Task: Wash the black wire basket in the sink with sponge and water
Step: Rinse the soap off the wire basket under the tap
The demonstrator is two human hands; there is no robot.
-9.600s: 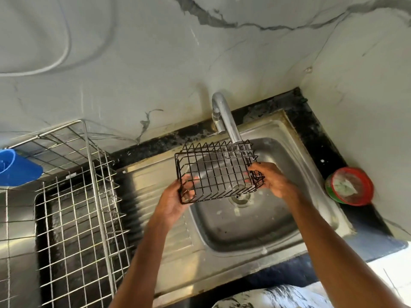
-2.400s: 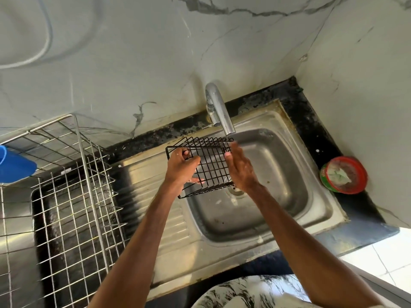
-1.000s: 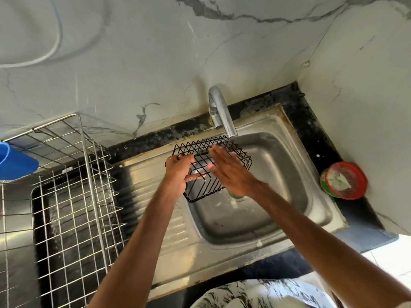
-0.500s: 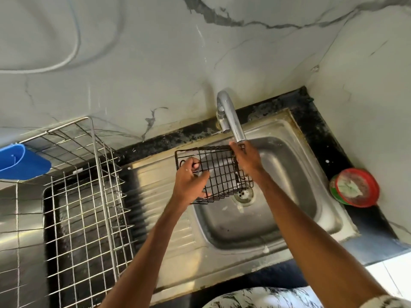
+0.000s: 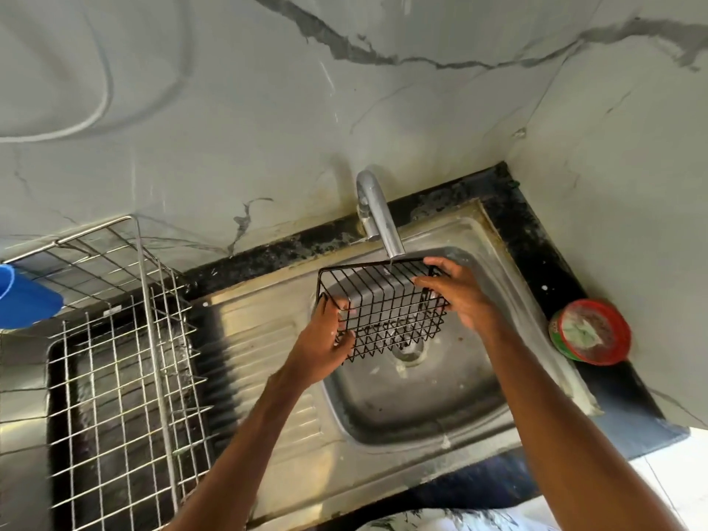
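The black wire basket is held above the steel sink bowl, just under the spout of the chrome tap. A thin stream of water falls from the spout onto the basket's far rim. My left hand grips the basket's near left corner, fingers curled round the wires. My right hand holds the right side, thumb hooked over the rim. No sponge shows in this view.
A steel wire dish rack stands on the left, beside the ribbed drainboard. A blue plastic item sits at the far left edge. A red and green round tub rests on the black counter at the right wall.
My right hand moved from the basket's far rim to its right side. The basket has turned, its open side now facing more toward me, still under the tap.
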